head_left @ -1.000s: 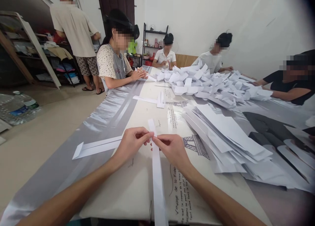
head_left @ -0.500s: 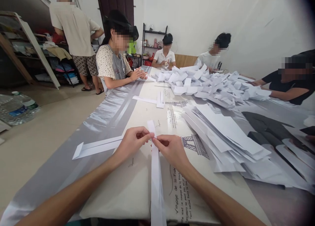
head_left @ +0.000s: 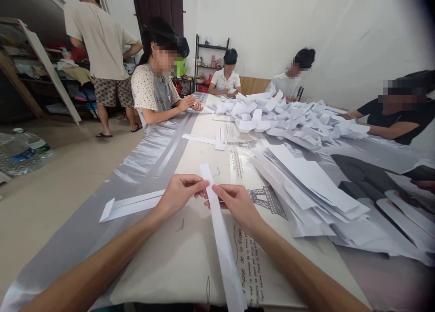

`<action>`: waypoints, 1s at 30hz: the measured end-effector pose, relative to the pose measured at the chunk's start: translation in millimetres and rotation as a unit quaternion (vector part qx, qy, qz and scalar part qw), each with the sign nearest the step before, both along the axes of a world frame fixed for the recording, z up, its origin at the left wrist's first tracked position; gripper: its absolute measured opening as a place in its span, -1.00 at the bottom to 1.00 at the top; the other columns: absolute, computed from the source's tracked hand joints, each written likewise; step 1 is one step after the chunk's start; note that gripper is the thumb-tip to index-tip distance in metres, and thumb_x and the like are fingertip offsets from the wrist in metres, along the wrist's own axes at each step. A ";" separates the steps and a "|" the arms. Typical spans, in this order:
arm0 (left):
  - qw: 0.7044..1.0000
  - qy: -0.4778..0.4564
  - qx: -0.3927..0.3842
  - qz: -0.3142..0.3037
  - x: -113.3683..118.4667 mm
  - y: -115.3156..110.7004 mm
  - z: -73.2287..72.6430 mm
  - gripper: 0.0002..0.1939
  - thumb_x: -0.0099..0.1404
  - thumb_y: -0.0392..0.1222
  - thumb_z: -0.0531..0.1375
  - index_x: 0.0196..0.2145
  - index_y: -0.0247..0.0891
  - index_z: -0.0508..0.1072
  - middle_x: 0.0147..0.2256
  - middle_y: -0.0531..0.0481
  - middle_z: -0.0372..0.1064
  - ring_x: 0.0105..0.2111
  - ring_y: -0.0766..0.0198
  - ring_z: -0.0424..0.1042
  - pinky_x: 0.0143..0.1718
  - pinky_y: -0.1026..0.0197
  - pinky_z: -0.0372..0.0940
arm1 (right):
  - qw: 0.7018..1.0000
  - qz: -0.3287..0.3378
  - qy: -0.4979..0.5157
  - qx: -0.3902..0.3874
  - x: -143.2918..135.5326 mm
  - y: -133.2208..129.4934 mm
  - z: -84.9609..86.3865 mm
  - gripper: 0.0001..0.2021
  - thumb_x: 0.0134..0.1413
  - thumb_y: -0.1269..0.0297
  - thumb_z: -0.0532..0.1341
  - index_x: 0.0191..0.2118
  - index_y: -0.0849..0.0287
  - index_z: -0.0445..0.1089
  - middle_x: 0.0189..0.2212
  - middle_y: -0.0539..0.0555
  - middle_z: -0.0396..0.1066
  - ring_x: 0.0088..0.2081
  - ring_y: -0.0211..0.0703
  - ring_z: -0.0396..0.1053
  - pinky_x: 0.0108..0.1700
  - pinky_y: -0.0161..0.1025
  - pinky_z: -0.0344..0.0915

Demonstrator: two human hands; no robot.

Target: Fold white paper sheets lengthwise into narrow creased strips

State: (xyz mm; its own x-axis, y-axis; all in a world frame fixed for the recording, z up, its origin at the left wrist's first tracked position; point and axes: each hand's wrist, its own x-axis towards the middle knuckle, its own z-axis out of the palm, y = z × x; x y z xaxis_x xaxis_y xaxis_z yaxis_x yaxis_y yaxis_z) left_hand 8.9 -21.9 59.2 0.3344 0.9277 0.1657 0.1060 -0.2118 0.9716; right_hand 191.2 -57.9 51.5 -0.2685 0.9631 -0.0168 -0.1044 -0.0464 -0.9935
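A long folded white paper strip (head_left: 219, 230) runs from between my hands down toward the near table edge. My left hand (head_left: 180, 192) pinches its left side near the top, thumb on the front and fingers behind. From the right, my right hand (head_left: 236, 205) pinches the same strip a little lower, its thumb also on the front. The strip's top end sticks up above both thumbs. Beside my left wrist lies another folded paper strip (head_left: 132, 204) with a bent end, partly hidden by the hand.
A stack of white paper sheets (head_left: 309, 189) lies to the right. Farther back sits a heap of folded papers (head_left: 282, 114), with several people seated around the table (head_left: 163, 266). An L-shaped folded strip (head_left: 219, 139) lies ahead. Plastic bottles (head_left: 25, 151) stand on the floor at left.
The strip has tilted, its lower end swinging right and its top slightly left. Both hands still pinch it; my right fingers now reach behind it. The view has shifted slightly.
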 end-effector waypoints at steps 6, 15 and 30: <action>1.000 -0.002 -0.003 -0.013 -3.6 1.8 -2.6 -0.67 0.27 0.05 0.28 -0.47 -0.25 0.60 -0.48 -0.06 0.49 -0.46 0.27 0.35 -0.39 0.24 0.28 | 1.000 -0.009 0.002 -0.013 -0.2 1.7 -4.8 -0.59 0.14 -0.10 0.30 -0.15 0.16 0.63 -0.19 0.15 0.58 -0.25 -0.09 0.54 -0.01 -0.05 0.44; 1.000 -0.001 0.000 -0.028 -4.9 1.3 -0.2 -0.67 0.27 0.05 0.29 -0.50 -0.24 0.57 -0.50 -0.03 0.47 -0.46 0.27 0.36 -0.36 0.23 0.28 | 1.000 0.009 0.004 0.008 2.0 1.0 -0.2 -0.62 0.14 -0.07 0.31 -0.14 0.13 0.64 -0.19 0.14 0.59 -0.25 -0.08 0.56 0.01 -0.03 0.44; 1.000 -0.003 0.011 -0.013 -3.8 -0.9 3.9 -0.65 0.31 -0.02 0.27 -0.53 -0.28 0.45 -0.56 0.06 0.36 -0.52 0.37 0.25 -0.44 0.30 0.19 | 0.997 0.015 -0.058 0.051 4.0 4.4 -8.0 -0.72 0.14 0.04 0.31 -0.40 0.13 0.62 -0.42 0.05 0.55 -0.28 -0.04 0.53 -0.12 -0.05 0.47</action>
State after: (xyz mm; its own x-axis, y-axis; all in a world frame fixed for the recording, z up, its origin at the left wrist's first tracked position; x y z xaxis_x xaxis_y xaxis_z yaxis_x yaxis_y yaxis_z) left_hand 5.1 -22.8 63.1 0.3574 0.9147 0.1884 0.0935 -0.2358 0.9673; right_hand 195.2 -53.5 43.5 -0.2989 0.9530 0.0488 0.0121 0.0549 -0.9984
